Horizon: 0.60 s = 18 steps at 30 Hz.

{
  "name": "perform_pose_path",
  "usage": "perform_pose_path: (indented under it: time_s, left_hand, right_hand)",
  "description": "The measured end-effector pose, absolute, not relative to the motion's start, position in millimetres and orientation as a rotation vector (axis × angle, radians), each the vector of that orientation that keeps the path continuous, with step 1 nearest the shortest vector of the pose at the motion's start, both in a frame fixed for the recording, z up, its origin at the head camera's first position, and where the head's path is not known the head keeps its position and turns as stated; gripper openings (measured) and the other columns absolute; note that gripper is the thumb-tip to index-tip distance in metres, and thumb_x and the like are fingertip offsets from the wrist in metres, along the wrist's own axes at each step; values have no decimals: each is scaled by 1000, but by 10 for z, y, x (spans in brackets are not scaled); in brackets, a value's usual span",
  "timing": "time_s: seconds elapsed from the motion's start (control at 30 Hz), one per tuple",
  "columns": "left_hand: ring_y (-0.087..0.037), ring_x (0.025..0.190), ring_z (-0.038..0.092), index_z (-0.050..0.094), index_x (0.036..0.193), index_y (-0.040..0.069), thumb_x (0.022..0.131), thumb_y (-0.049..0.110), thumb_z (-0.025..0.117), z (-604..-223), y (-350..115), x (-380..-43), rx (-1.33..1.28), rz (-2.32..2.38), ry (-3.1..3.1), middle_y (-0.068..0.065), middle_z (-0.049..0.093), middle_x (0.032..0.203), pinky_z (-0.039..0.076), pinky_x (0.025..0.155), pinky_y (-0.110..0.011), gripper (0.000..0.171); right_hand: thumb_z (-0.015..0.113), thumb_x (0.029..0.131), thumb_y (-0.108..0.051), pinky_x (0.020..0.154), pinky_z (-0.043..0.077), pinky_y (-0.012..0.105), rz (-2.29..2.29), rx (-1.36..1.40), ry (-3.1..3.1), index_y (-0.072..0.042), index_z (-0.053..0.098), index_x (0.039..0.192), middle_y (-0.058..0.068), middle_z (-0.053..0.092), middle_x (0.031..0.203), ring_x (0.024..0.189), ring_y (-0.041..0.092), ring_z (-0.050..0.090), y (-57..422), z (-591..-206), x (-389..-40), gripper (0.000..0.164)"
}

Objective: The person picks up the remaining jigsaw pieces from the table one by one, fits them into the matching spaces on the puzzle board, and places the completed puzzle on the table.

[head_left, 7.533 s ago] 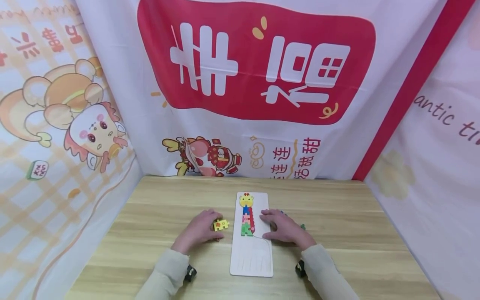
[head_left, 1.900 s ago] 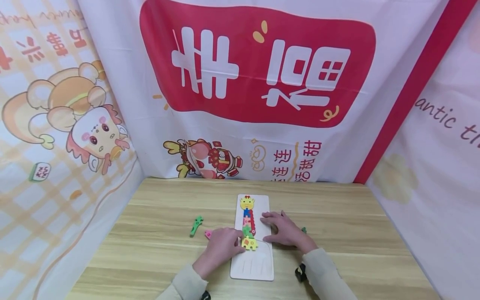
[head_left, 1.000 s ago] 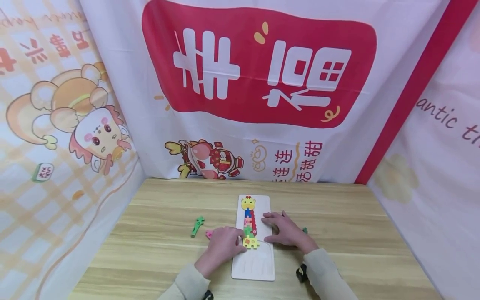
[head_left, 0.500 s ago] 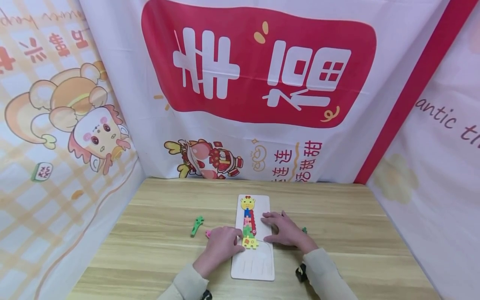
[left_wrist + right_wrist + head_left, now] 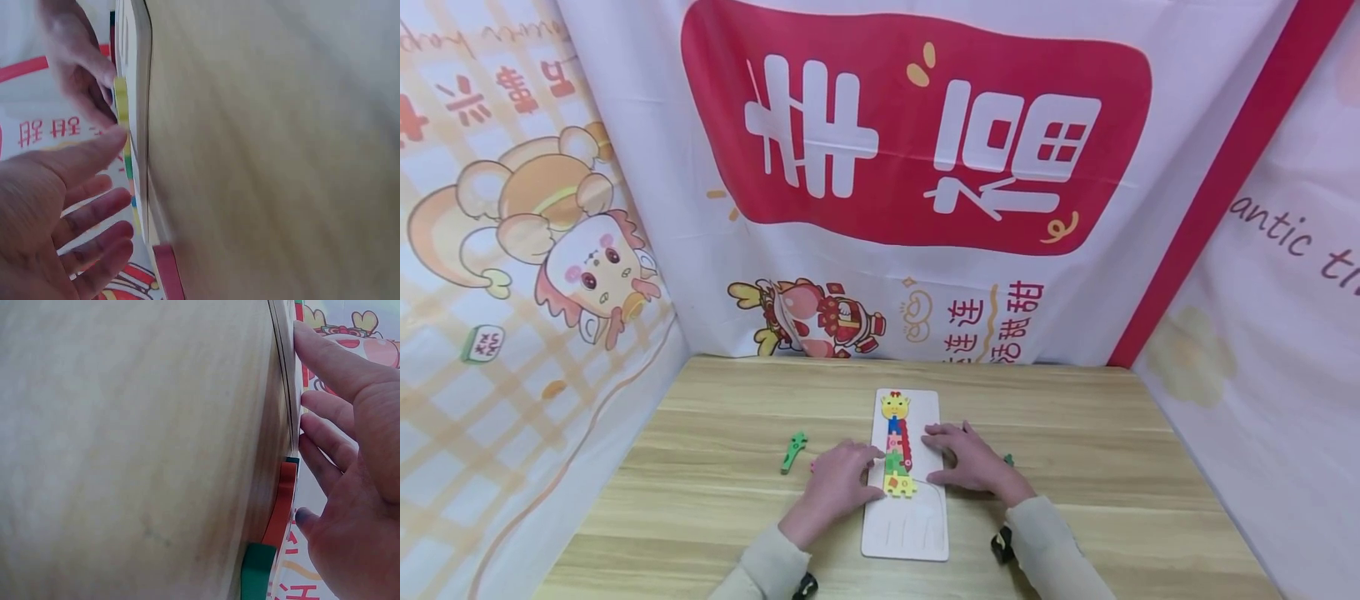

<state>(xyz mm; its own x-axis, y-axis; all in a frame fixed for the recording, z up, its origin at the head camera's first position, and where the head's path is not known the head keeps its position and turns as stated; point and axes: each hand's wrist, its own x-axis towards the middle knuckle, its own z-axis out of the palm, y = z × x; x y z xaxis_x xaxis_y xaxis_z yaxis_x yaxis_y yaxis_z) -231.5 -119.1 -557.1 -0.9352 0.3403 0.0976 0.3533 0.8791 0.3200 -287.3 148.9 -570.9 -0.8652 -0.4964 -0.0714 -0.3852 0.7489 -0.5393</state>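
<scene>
A white puzzle board (image 5: 902, 537) lies on the table with a giraffe taking shape on it. From the yellow giraffe head (image 5: 894, 406) run blue, pink and green puzzle pieces, a red scalloped piece (image 5: 906, 450) along their right side. Below them sits a yellow puzzle piece (image 5: 900, 486). My left hand (image 5: 838, 479) is at the board's left edge, fingers loosely bent; in the left wrist view its thumb tip is beside the yellow piece (image 5: 121, 100), with no grip seen. Fingertips of my right hand (image 5: 968, 460) rest on the board's right side, fingers spread.
A loose green piece (image 5: 793, 452) lies left of the board; a pink piece (image 5: 812, 466) is mostly hidden behind my left hand. Right of the board, a red piece (image 5: 282, 503) and a green piece (image 5: 257, 569) lie near my right hand. Printed cloths hang around the table.
The yellow piece, held left of the board earlier, now lies under the green piece. In the last half second my left hand has loosened and drawn slightly left. My right hand stays put.
</scene>
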Motion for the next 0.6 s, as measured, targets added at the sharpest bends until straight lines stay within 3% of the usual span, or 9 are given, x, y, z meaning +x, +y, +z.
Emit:
perform_pose_path:
  time_s: [0.1, 0.2, 0.37, 0.6]
  left_hand:
    - [-24, 125, 60, 63, 143, 23, 72, 48, 92, -5566, -1249, -2338, -598, -525, -3047, 0, 67, 140, 54, 103, -50, 81]
    - [-32, 143, 48, 49, 155, 24, 73, 57, 89, -5576, -1321, -2363, -668, -568, -3117, -4, 54, 156, 42, 117, -59, 97]
    - [-34, 154, 35, 40, 160, 25, 75, 69, 80, -5598, -1414, -2381, -779, -576, -3206, -4, 39, 167, 30, 124, -61, 104]
    - [-33, 155, 33, 39, 161, 23, 79, 70, 76, -5599, -1446, -2375, -841, -568, -3242, -2, 35, 169, 27, 126, -59, 101]
  right_hand:
    - [82, 88, -41, 131, 6, 61, -777, -698, 2733, -20, 58, 148, 2, 47, 161, 154, 31, 35, 1485, -5696, -2875, 68]
    - [82, 88, -42, 131, 6, 61, -773, -697, 2735, -20, 58, 148, 2, 48, 161, 154, 31, 35, 1482, -5693, -2880, 68]
    - [82, 88, -42, 131, 6, 61, -765, -695, 2735, -21, 58, 148, 1, 47, 161, 154, 31, 35, 1481, -5710, -2889, 68]
    - [82, 88, -41, 131, 8, 60, -752, -699, 2747, -20, 58, 148, 2, 47, 161, 154, 31, 36, 1481, -5716, -2879, 68]
